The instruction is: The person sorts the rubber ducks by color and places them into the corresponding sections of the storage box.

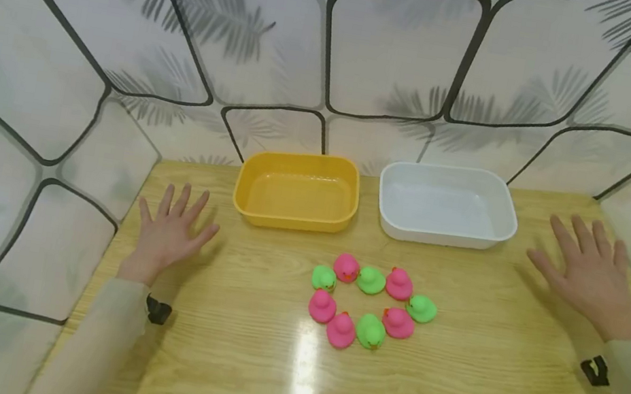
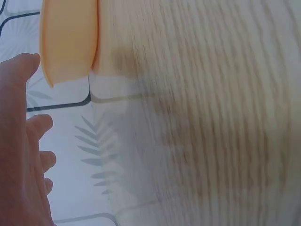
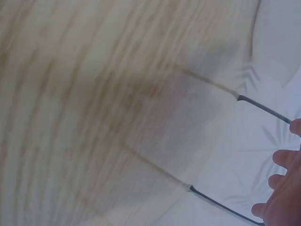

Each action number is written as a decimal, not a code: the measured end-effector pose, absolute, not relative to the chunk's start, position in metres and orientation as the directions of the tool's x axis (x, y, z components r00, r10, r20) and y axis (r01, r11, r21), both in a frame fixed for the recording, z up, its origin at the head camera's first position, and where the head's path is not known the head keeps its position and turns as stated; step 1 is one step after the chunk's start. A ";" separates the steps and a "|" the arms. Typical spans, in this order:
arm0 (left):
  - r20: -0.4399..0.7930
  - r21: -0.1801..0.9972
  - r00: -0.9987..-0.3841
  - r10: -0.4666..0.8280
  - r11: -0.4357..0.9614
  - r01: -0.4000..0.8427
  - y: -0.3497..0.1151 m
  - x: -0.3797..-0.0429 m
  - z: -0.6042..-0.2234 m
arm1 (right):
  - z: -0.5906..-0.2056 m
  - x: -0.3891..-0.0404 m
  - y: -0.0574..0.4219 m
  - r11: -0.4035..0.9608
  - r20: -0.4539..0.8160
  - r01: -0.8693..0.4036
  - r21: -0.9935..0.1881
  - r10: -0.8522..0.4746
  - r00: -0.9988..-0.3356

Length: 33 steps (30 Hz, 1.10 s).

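My left hand (image 1: 166,239) is spread with straight fingers over the left side of the table, holding nothing. Over the right side, my right hand (image 1: 591,275) is likewise spread and holds nothing. Between them lies a ring of small rubber ducks, pink ones such as the pink duck (image 1: 340,330) and green ones such as the green duck (image 1: 371,332). Behind the ducks stand a yellow tub (image 1: 293,221) and, to its right, a white tub (image 1: 446,235). The left wrist view shows the yellow tub (image 2: 70,42) beyond the left fingertips; both tubs look empty inside.
The wooden table (image 1: 239,364) meets a patterned wall (image 1: 400,52) behind the tubs, and more of that patterned covering rises at the left and right sides. Each wrist wears a black strap, such as the left strap (image 1: 158,310).
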<state>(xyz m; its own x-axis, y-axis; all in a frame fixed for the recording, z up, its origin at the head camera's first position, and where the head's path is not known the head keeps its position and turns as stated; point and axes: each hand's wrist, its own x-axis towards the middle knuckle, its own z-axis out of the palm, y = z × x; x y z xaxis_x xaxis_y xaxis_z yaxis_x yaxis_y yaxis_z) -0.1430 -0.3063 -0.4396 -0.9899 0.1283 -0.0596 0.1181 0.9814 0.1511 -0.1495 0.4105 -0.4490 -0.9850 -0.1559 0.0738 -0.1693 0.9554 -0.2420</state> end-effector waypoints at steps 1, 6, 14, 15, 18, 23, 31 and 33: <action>-0.055 0.158 -0.990 0.133 0.980 0.123 -0.305 -0.142 -0.439 | -0.448 -0.150 0.409 0.952 0.088 -0.180 -0.246 -0.164 -0.983; 0.042 0.196 -0.985 0.167 0.965 0.172 -0.295 -0.139 -0.439 | -0.439 -0.155 0.395 0.920 0.174 -0.271 -0.282 -0.229 -0.958; 0.276 0.208 -0.931 0.240 0.930 0.301 -0.271 -0.131 -0.434 | -0.418 -0.168 0.347 0.845 0.294 -0.421 -0.329 -0.332 -0.896; 0.283 0.212 -0.926 0.249 0.926 0.314 -0.268 -0.130 -0.434 | -0.416 -0.170 0.340 0.836 0.302 -0.437 -0.331 -0.345 -0.889; 0.300 0.228 -0.910 0.285 0.905 0.359 -0.257 -0.127 -0.433 | -0.410 -0.176 0.321 0.816 0.304 -0.469 -0.338 -0.377 -0.875; 0.345 0.257 -0.874 0.344 0.860 0.440 -0.235 -0.124 -0.433 | -0.402 -0.188 0.293 0.803 0.279 -0.504 -0.317 -0.429 -0.859; 0.367 0.278 -0.812 0.454 0.780 0.561 -0.195 -0.119 -0.436 | -0.401 -0.208 0.253 0.765 0.218 -0.559 -0.319 -0.515 -0.829; 0.353 0.283 -0.803 0.480 0.764 0.581 -0.184 -0.118 -0.438 | -0.403 -0.214 0.244 0.755 0.204 -0.569 -0.324 -0.532 -0.822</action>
